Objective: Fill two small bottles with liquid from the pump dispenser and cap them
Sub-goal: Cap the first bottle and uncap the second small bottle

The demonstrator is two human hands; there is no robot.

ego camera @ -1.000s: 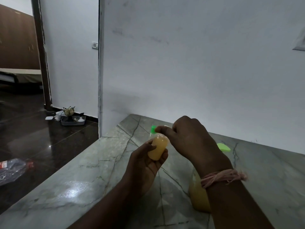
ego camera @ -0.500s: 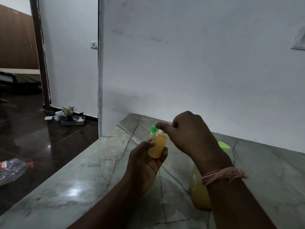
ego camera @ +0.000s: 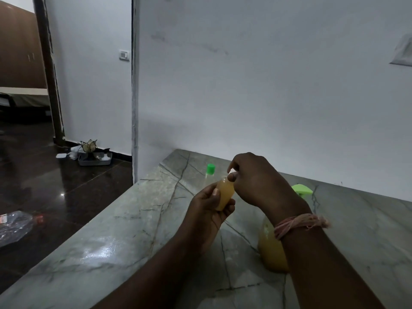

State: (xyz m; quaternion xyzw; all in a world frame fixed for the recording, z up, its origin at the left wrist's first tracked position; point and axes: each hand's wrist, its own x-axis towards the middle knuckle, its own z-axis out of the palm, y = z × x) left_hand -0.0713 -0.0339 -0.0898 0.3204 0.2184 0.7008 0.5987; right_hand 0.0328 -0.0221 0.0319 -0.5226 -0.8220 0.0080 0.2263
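Observation:
My left hand (ego camera: 208,210) is wrapped around a small bottle (ego camera: 225,194) of yellowish liquid, held tilted above the marble counter (ego camera: 124,233). My right hand (ego camera: 259,179) pinches at the bottle's mouth with thumb and fingertips; whatever lies under them is hidden. Just behind stands a green cap (ego camera: 211,168) on a pale neck, and the rest of that item is hidden by my left hand and the bottle. The pump dispenser (ego camera: 268,250), full of yellow liquid, stands under my right forearm. Its green pump head (ego camera: 302,189) shows past my wrist.
The counter meets a white wall (ego camera: 267,97) at the back, and its left edge drops to a dark glossy floor. A grey tray (ego camera: 94,160) with small items sits on that floor, and a crumpled plastic bottle (ego camera: 15,226) lies at far left.
The held bottle has shifted a little to the right, so the green cap now shows apart from it. My right fingertips stay pinched at the bottle's top.

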